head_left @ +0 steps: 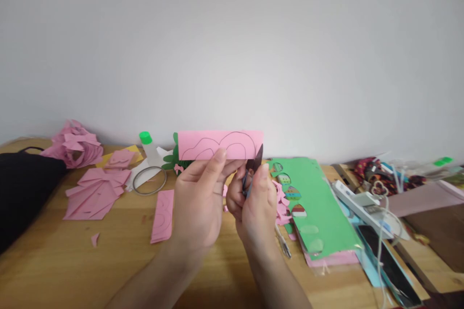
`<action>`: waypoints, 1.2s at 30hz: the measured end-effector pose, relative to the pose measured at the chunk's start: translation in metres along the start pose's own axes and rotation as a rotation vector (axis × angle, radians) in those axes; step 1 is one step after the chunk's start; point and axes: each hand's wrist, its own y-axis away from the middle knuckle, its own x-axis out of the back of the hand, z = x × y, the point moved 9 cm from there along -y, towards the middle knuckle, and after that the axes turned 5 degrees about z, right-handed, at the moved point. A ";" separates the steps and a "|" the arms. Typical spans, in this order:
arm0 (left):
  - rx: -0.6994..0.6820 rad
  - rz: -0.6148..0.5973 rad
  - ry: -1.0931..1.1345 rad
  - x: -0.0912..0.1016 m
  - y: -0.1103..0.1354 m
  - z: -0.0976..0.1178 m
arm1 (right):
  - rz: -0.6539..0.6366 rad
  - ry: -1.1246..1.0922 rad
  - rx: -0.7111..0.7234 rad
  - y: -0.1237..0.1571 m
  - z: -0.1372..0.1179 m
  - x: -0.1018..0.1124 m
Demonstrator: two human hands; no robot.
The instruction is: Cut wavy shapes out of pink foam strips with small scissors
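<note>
"Two hands on my feed, both busy. Who has what?"

"Left hand (199, 198) has the strip (197, 144): pink, curved outlines drawn on it. Fingers pinched on its lower edge, thumb in front, others behind."

"Right hand (255, 200)?"

"On the scissors (259, 155). Fingers curled tight round the handles. Dark blade right at the strip's right end. How wide the blades stand, I can't tell from here."

"Strip's position?"

"Up off the desk (134, 273), roughly level, pale wall (232, 48) beyond. I get green paper (168, 158) partly hidden behind its left end."

"Left side, quick."

"Folded paper (162, 216), pink, outlined too, on the desk just beside the left wrist. Then ring (165, 181), glue stick (146, 138) with green cap up, bow (96, 195), crumpled pink paper (78, 147) at the back, black cloth (29, 193) far left. One scrap (94, 239) nearer me."

"Right side?"

"Pink offcuts (282, 205) near the right hand, partly covered by it. Next, green sheet (329, 212), oval pictures down its left edge. Further over: power strip (357, 205), phone (387, 263), white cable (380, 256) crossing both."
</note>
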 end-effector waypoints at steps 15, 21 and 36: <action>0.027 -0.058 0.042 -0.005 -0.001 -0.001 | 0.022 0.083 0.048 -0.002 -0.006 0.003; 0.035 -0.038 0.029 -0.002 0.000 -0.001 | 0.041 0.106 0.046 -0.001 -0.008 0.005; 0.036 -0.025 0.039 0.002 0.001 -0.001 | -0.064 -0.004 0.035 -0.001 -0.010 -0.002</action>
